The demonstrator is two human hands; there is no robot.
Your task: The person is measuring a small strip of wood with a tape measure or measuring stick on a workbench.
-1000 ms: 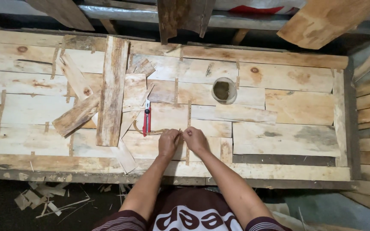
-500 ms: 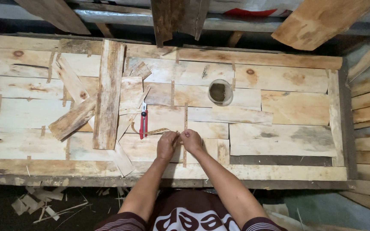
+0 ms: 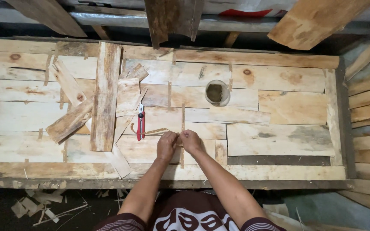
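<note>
Two hands are meeting near the front edge of the plank workbench (image 3: pixel 279 141), the left hand (image 3: pixel 166 145) and right hand (image 3: pixel 191 141) both pinching a thin curled wood strip (image 3: pixel 155 131) that is trailing off to the left. Red-handled pliers (image 3: pixel 141 124) are lying just left of the hands, and a small round container (image 3: pixel 217 92) is sitting farther back to the right.

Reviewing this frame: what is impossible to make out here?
Head view only:
- What the left hand and right hand pinch: covered by the fingers.
- Contents of the round white cup: dark, too small to tell.
- Curled pale strip beside the red-handled cutters: its end is hidden under the left hand.
</note>
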